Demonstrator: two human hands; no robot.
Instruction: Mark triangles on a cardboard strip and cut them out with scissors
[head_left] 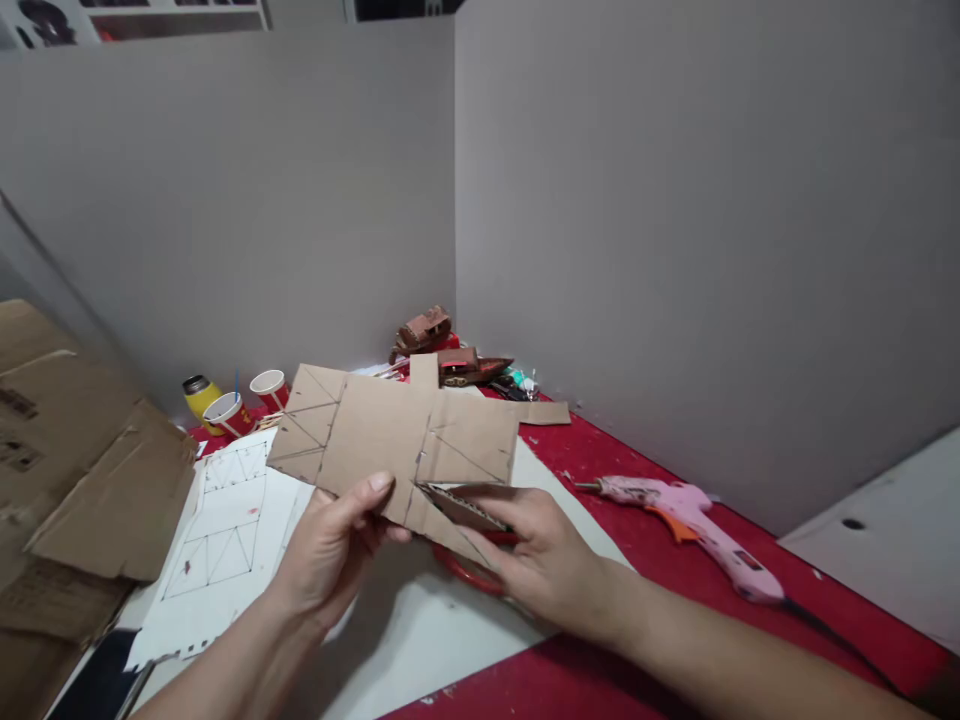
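Note:
A flat brown cardboard piece (390, 430) with pencilled lines is held up above the table. My left hand (330, 545) pinches its lower edge, thumb on top. My right hand (536, 555) is under its lower right corner and holds red-handled scissors (469, 572), whose blades sit at a cut flap of the cardboard. Below lies a white sheet (225, 530) with a drawn triangle pattern.
A pink glue gun (694, 530) lies on the red table (637, 520) at right. Two paper cups (247, 400) and a yellow bottle (201, 393) stand at the back left. Small brown model vehicles (442, 350) sit in the corner. Large cardboard sheets (67, 470) lie at left. Grey partition walls surround the table.

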